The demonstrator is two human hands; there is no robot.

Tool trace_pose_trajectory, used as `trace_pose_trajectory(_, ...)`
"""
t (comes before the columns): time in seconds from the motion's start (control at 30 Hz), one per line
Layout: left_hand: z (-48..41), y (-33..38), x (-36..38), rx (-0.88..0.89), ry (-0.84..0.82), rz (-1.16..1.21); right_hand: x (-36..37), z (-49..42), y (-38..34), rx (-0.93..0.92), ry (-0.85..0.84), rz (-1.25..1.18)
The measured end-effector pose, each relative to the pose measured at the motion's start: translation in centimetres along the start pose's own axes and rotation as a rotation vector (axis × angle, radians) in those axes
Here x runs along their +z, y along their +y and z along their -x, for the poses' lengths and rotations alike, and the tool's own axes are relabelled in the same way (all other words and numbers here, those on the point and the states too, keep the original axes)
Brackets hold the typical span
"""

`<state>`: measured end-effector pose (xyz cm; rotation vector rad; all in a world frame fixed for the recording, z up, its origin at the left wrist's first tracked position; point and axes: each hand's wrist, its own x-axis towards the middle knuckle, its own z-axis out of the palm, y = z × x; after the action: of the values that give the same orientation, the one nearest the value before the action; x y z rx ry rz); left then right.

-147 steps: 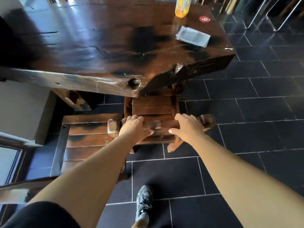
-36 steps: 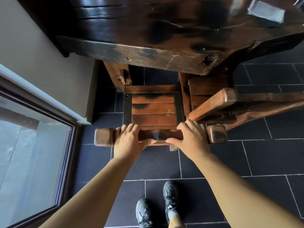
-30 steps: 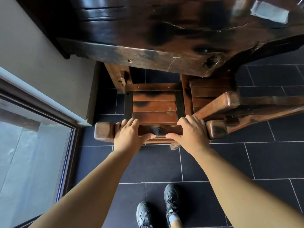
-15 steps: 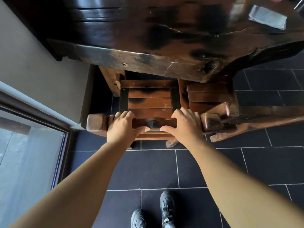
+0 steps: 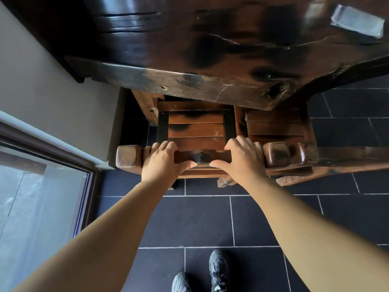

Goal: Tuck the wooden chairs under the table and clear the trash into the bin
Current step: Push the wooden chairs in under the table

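Note:
A wooden chair (image 5: 195, 129) with a slatted seat stands partly under the front edge of the dark wooden table (image 5: 210, 85). My left hand (image 5: 163, 163) and my right hand (image 5: 244, 160) both grip the top rail of its backrest, thumbs toward me. A second wooden chair (image 5: 275, 125) stands to its right, its seat also partly beneath the tabletop. A clear plastic wrapper (image 5: 357, 21) lies on the table at the far right.
A grey wall (image 5: 42, 85) and a glass door with a dark frame (image 5: 42, 186) are close on the left. Dark floor tiles (image 5: 189, 222) lie between my black shoes (image 5: 217, 268) and the chairs.
The left chair has slid forward under the table with both hands on its backrest. Before that, my hands were on the right chair, which went under the table first.

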<state>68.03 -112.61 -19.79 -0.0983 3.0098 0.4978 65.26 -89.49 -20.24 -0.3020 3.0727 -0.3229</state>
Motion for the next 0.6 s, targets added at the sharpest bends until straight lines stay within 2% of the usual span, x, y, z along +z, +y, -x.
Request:
trace_pose_trajectory(0.3,-0.1,0.1,-0.3,-0.003,-0.025,-0.014,-0.2,-0.2,0.0,-0.021,-0.001,0.042)
trace_pose_trajectory(0.5,-0.1,0.7,-2.1,-0.050,-0.154,0.099,-2.3,-0.2,-0.6,-0.005,-0.165,-0.018)
trace_pose_trajectory(0.6,1.5,1.3,-3.3,0.009,-0.176,0.061,-4.0,1.3,-1.2,-0.024,-0.220,-0.049)
